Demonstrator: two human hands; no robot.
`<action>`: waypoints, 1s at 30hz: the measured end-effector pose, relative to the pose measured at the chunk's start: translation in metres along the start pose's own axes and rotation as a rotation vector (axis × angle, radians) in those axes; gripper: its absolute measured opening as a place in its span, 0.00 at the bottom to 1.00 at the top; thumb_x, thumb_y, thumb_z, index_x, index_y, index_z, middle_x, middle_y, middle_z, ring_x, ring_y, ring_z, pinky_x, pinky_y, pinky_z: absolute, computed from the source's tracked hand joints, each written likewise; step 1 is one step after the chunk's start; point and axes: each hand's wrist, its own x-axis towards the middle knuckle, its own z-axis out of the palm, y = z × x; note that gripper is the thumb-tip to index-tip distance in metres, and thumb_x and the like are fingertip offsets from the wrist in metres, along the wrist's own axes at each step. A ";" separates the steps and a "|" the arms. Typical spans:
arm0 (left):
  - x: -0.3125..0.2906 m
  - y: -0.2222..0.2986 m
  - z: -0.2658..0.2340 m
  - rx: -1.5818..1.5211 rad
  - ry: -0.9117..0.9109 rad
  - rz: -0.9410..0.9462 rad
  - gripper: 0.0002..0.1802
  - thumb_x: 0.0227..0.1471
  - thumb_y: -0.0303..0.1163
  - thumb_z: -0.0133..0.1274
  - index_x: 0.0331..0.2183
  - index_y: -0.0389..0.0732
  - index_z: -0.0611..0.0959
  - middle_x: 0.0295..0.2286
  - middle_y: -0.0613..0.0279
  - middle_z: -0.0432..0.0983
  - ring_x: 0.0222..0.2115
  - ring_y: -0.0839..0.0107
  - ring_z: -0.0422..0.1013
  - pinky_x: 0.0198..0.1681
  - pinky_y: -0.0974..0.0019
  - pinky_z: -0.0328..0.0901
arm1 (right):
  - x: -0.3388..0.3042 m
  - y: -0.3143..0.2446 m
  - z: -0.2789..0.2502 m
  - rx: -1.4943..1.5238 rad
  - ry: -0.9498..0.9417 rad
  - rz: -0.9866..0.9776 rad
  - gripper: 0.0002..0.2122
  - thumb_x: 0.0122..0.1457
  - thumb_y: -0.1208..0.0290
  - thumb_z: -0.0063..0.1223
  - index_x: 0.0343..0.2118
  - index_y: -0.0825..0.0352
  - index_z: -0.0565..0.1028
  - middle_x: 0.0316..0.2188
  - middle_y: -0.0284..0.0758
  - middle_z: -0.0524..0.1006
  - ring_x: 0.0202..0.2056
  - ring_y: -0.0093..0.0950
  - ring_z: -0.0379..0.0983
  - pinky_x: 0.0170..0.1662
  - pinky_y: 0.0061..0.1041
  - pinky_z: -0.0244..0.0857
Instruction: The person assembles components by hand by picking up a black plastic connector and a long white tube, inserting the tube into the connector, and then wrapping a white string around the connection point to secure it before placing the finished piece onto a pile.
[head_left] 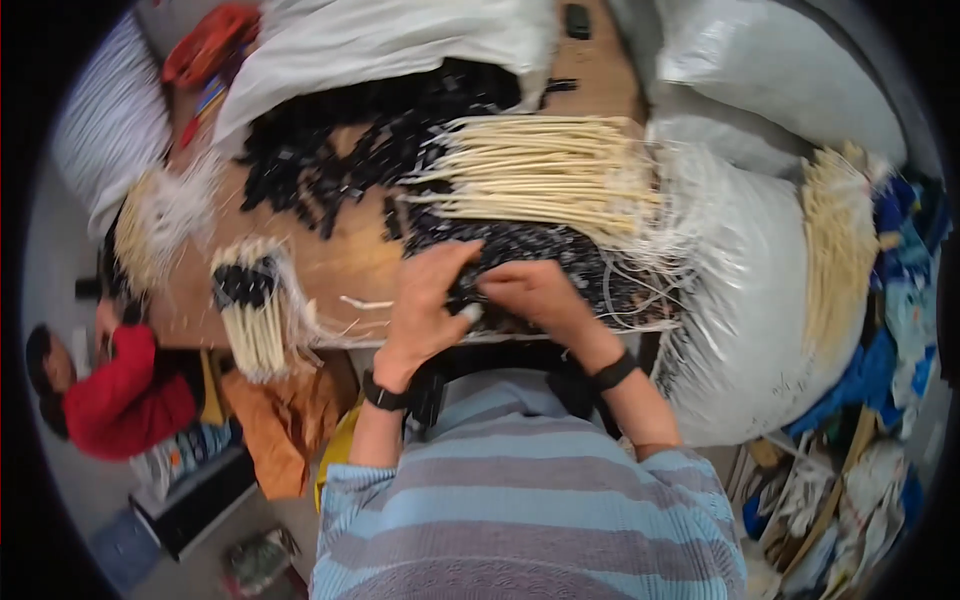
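Both my hands are over a heap of small black pieces [570,250] at the table's near edge. My left hand [420,310] has its thumb and index finger apart, with something white around the thumb tip; nothing shows between them. Facing it, my right hand [545,300] has its fingers curled together at the tips, and what they hold, if anything, is hidden. Just beyond lies a thick row of cream-coloured sticks [540,170] with white strings trailing off their right ends. Left of my hands, a smaller bundle of cream sticks [255,335] with black pieces on it overhangs the edge.
A white sack [400,45] spills black pieces [330,160] across the wooden table [230,210]. Stuffed white bags [750,300] crowd the right side, one with more cream sticks [838,240] against it. At far left, a person in a red top [125,400] sits near another stick bundle [145,230].
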 end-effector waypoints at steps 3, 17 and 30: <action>-0.018 -0.005 0.004 -0.128 -0.236 -0.164 0.23 0.38 0.21 0.58 0.43 0.39 0.79 0.33 0.55 0.75 0.36 0.57 0.72 0.40 0.61 0.67 | -0.006 -0.018 -0.002 0.308 -0.038 0.137 0.08 0.59 0.73 0.56 0.39 0.67 0.80 0.19 0.19 0.70 0.17 0.09 0.56 0.20 0.11 0.46; -0.028 -0.017 0.001 -0.162 -0.290 -0.416 0.19 0.40 0.22 0.55 0.41 0.37 0.81 0.34 0.53 0.79 0.32 0.60 0.76 0.36 0.65 0.68 | -0.017 -0.011 0.013 -1.012 0.106 -0.636 0.12 0.48 0.76 0.58 0.37 0.58 0.80 0.20 0.33 0.76 0.20 0.33 0.74 0.21 0.30 0.65; -0.070 -0.080 -0.081 0.631 0.392 -0.345 0.12 0.38 0.27 0.59 0.32 0.42 0.82 0.30 0.58 0.76 0.32 0.59 0.71 0.36 0.58 0.64 | 0.015 -0.021 0.031 -0.719 0.337 -0.653 0.03 0.51 0.78 0.60 0.29 0.68 0.78 0.28 0.37 0.78 0.26 0.30 0.74 0.29 0.24 0.67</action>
